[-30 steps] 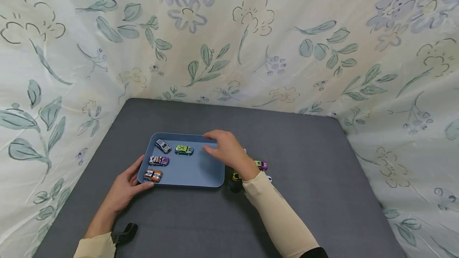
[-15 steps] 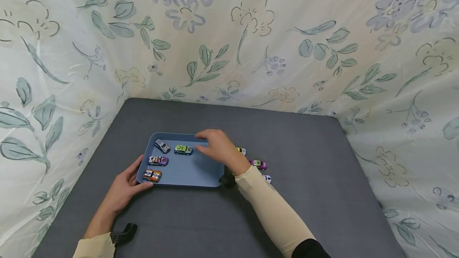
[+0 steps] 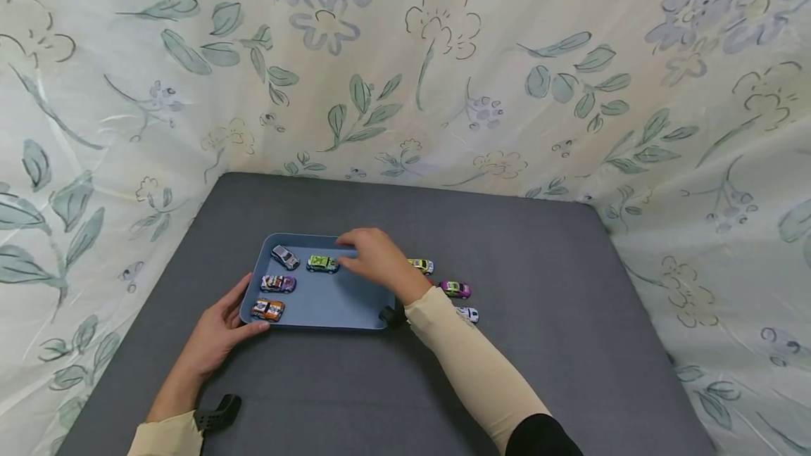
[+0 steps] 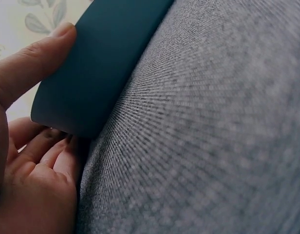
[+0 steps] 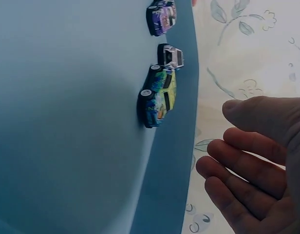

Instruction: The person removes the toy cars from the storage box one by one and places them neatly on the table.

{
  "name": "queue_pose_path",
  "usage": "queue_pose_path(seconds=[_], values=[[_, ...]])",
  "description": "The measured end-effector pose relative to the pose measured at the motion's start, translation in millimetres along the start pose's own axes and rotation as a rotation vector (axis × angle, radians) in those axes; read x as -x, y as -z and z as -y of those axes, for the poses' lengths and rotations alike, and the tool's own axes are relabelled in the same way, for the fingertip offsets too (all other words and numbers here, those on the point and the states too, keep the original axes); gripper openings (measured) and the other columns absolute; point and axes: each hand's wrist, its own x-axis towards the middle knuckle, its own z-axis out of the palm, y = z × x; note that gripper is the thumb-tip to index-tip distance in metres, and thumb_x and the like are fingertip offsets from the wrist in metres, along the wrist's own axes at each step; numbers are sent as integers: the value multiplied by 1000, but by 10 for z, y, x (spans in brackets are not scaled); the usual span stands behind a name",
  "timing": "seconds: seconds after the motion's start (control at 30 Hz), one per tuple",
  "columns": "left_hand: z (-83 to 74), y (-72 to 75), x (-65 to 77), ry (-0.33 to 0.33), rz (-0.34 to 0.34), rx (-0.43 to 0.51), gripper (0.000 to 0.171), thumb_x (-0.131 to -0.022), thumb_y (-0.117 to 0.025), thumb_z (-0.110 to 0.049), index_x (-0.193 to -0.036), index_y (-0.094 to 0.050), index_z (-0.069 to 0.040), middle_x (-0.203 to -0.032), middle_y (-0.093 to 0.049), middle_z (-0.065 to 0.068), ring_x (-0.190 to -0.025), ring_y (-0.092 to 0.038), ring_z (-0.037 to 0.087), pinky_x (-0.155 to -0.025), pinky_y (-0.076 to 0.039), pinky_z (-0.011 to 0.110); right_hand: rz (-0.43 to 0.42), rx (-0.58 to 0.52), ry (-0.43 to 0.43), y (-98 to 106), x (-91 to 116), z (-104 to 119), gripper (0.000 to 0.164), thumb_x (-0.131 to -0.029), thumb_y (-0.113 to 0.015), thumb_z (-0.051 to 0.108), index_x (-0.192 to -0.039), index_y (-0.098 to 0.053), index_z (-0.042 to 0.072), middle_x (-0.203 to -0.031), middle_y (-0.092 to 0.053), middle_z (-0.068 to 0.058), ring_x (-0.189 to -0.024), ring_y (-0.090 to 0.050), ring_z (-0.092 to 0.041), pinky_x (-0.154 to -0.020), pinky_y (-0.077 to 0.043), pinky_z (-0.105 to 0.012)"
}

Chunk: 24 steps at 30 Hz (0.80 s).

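Note:
A blue tray (image 3: 336,301) holds several toy cars: a silver toy car (image 3: 286,257), a green toy car (image 3: 322,264), a purple-and-white toy car (image 3: 278,283) and an orange toy car (image 3: 268,309). My left hand (image 3: 218,329) grips the tray's near left corner, its thumb (image 4: 52,48) on the outer wall and the other fingers round the corner. Above the tray's right half hovers my right hand (image 3: 375,259), just right of the green car. Its fingers (image 5: 242,170) are loosely bent, with nothing between them and the thumb.
Right of the tray, on the grey cloth (image 3: 538,343), lie a yellow toy car (image 3: 421,266), a magenta toy car (image 3: 455,289) and a white toy car (image 3: 467,314). My right forearm partly hides this area. A flowered curtain (image 3: 481,76) surrounds the table.
My right hand has moved left over the tray, closer to the green car. The yellow car beside the tray has come into view from behind it. My left hand stays at the corner.

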Motion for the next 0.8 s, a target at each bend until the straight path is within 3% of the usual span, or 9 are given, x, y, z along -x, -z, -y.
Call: queue_pose_path(seconds=[0.53, 0.8], values=[[-20, -17, 7, -16, -8, 21, 103, -96, -87, -13, -174, -20, -7, -171, -29, 30, -150, -38, 52, -98, -43, 6, 81, 49, -19, -136, -204, -2, 36, -105, -77, 25, -136, -76, 9, -131, -75, -4, -119, -70, -16, -98, -57, -31], [-18, -18, 8, 11, 3, 12, 104, -96, -87, -17, -175, -19, -11, -172, -29, 29, -150, -39, 52, -97, -42, 5, 136, 108, -26, -227, -303, 31, 35, -104, -77, 27, -136, -77, 12, -130, -75, -2, -117, -69, -13, -97, -56, -30]])
